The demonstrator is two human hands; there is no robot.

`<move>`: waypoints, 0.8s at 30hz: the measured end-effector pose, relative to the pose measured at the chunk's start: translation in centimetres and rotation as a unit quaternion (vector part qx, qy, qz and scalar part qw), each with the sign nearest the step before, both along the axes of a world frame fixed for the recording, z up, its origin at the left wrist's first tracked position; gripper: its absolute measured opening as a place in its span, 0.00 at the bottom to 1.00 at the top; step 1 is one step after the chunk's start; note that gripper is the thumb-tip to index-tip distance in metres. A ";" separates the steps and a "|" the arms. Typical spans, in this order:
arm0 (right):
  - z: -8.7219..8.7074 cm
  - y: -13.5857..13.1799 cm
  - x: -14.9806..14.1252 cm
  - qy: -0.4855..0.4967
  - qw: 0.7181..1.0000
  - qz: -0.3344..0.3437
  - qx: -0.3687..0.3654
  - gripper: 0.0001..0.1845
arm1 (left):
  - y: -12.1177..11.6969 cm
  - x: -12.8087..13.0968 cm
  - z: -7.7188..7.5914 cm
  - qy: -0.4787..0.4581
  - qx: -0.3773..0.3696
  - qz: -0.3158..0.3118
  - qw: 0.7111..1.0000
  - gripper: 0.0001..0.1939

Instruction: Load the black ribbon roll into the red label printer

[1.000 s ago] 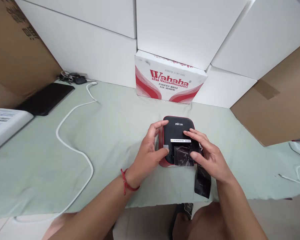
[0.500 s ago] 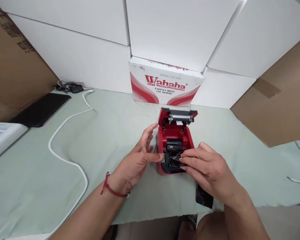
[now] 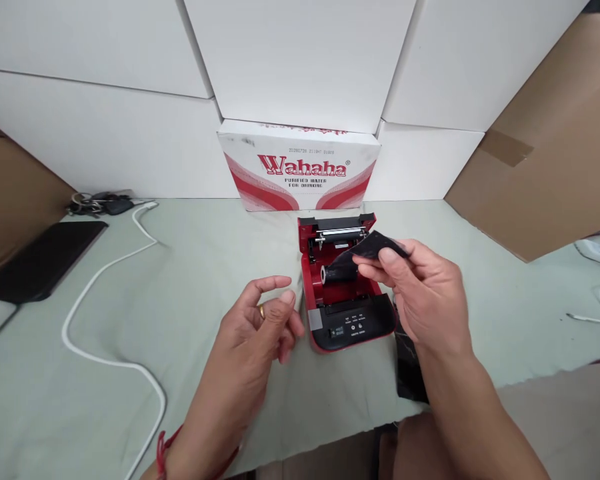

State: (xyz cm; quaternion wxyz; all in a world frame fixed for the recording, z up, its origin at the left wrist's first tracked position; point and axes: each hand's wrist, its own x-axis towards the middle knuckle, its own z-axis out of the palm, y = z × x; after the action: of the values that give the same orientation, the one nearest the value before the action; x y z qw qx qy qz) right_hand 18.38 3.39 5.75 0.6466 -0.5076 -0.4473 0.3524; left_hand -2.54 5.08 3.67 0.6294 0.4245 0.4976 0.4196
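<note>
A small red label printer [image 3: 309,287] stands on the cloth with its lid [image 3: 337,225] tipped up at the back. Inside lies a black roll [image 3: 341,273], a pale core showing at its left end. My right hand [image 3: 425,293] pinches the loose black strip [image 3: 379,244] coming off the roll, lifted above the compartment. Left of the printer, my left hand [image 3: 260,327] is empty, its fingers loosely bent and apart, not touching the printer. The black front panel [image 3: 367,323] carries small white markings and a grey patch at its left corner.
A dark flat piece [image 3: 411,367] lies by the table's front edge, partly behind my right wrist. A Wahaha carton [image 3: 300,173] and white boxes [image 3: 300,60] line the back. Keys [image 3: 113,202], a black tablet-like slab [image 3: 45,260] and a white cable [image 3: 100,360] lie left.
My right hand has risen out of the printer's compartment, pulling up the black strip's end. My left hand has come off the printer's left edge. The view has shifted slightly.
</note>
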 end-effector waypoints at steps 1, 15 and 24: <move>0.6 -0.8 -0.6 -0.016 0.999 -0.011 0.029 0.09 | -0.2 0.0 0.5 -0.011 -0.016 -0.010 1.000 0.35; 1.6 -5.2 -2.8 -0.416 0.810 0.325 0.254 0.11 | -1.6 -1.3 1.8 -0.148 -0.113 0.029 0.982 0.28; 3.0 -3.6 9.5 -0.483 0.867 -0.052 -0.112 0.08 | 1.0 -6.0 -2.2 0.477 0.120 -0.078 0.867 0.25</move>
State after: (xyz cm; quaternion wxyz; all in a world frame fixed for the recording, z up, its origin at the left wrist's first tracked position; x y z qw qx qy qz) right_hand 27.85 -0.18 8.75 0.3061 -0.7061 -0.6338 0.0773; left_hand -8.59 6.07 1.44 0.2899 0.6827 0.6483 0.1720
